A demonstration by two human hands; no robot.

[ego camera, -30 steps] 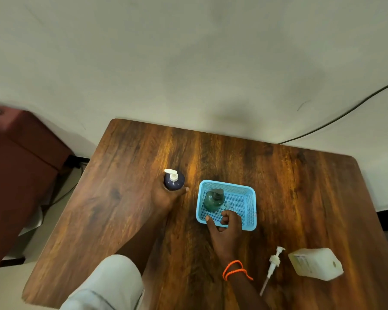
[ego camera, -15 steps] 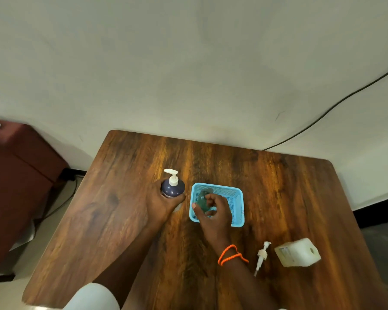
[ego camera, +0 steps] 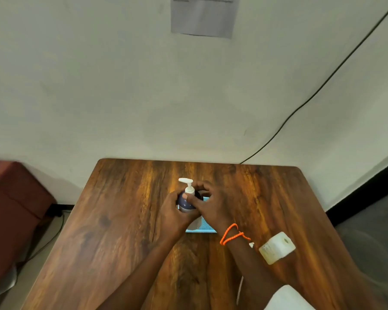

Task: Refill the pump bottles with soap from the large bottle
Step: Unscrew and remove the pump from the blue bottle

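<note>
1. Dark pump bottle (ego camera: 187, 203) is held over the blue basket (ego camera: 203, 227) on the bench (ego camera: 121, 220).
2. Left hand (ego camera: 174, 214) grips the body; right hand (ego camera: 211, 203) pinches the pump collar.
3. Judgement: steady the body, unscrew only the collar, keep upright.
4. Large bottle (ego camera: 277, 247) lies near the right wrist.

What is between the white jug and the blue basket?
In the head view, the person's right wrist with its orange bracelet crosses between the white jug and the blue basket.

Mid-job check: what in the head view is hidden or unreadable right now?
- Blue basket: mostly covered by both hands; its contents unseen.
- Dark pump bottle: body wrapped by left hand and right hand; fill level unseen.
- Large white bottle: label too blurred.
- Wall paper: top cut off, text unreadable.
</note>
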